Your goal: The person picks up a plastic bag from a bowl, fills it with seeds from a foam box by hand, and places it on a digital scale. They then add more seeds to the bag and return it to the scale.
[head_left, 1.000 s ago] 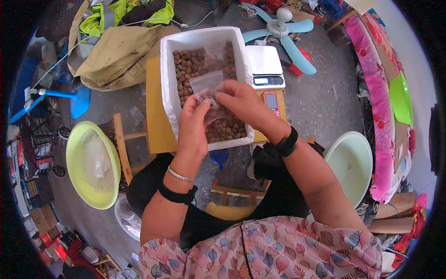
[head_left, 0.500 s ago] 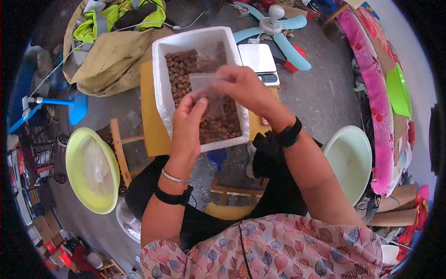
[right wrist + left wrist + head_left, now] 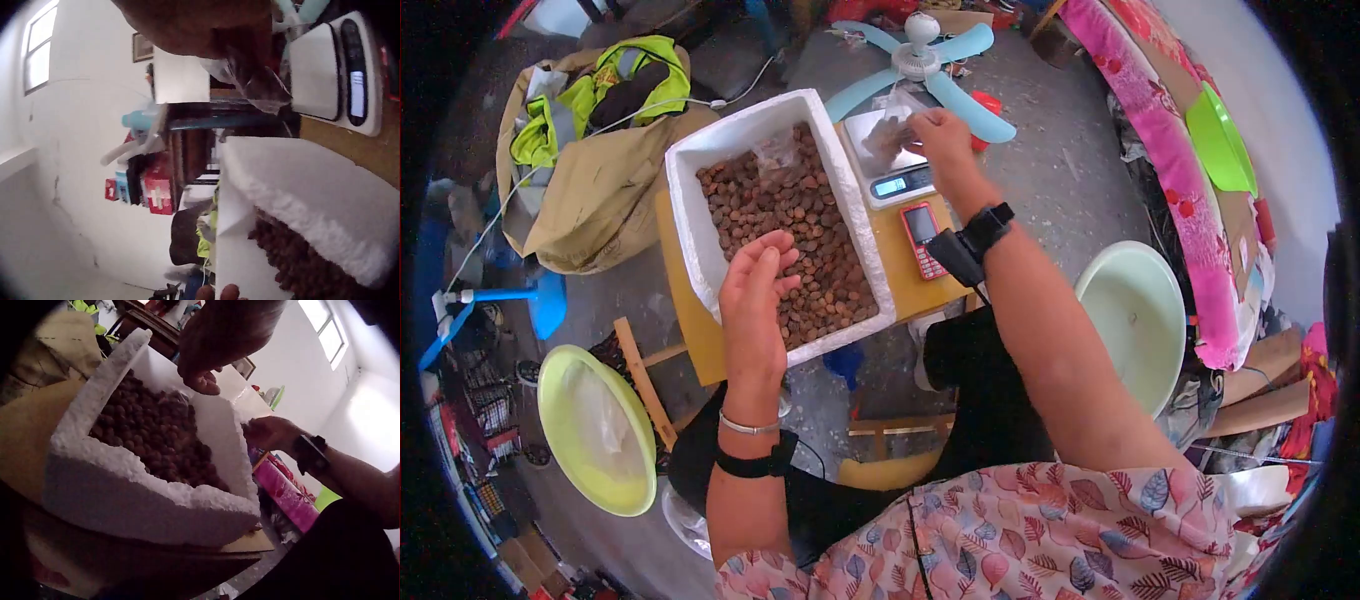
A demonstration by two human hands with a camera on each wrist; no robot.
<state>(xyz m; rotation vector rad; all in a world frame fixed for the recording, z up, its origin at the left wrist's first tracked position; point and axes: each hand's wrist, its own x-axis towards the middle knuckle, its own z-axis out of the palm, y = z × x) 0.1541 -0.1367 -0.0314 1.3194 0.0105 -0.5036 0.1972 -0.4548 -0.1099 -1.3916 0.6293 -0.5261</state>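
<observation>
A white foam box (image 3: 859,230) holds many brown nuts (image 3: 825,270). Over its near part hovers the left hand (image 3: 752,300), fingers loosely bent and holding nothing; in the left wrist view that hand (image 3: 228,337) is above the box. The right hand (image 3: 948,150) pinches a small clear bag (image 3: 887,138) with brown contents, held over the white scale (image 3: 862,128). In the right wrist view, the bag (image 3: 259,84) hangs beside the scale (image 3: 315,69). Another clear bag (image 3: 777,158) lies on the nuts.
A red phone (image 3: 922,238) lies on the yellow table (image 3: 950,290) near the scale. Beyond stands a fan with blue blades (image 3: 966,42). A yellow-green basin (image 3: 635,470) is at the left, a pale green basin (image 3: 1145,375) at the right.
The right hand has moved from over the box to the scale with the small bag. The left hand has let go of the bag. The head view has shifted, showing the phone fully.
</observation>
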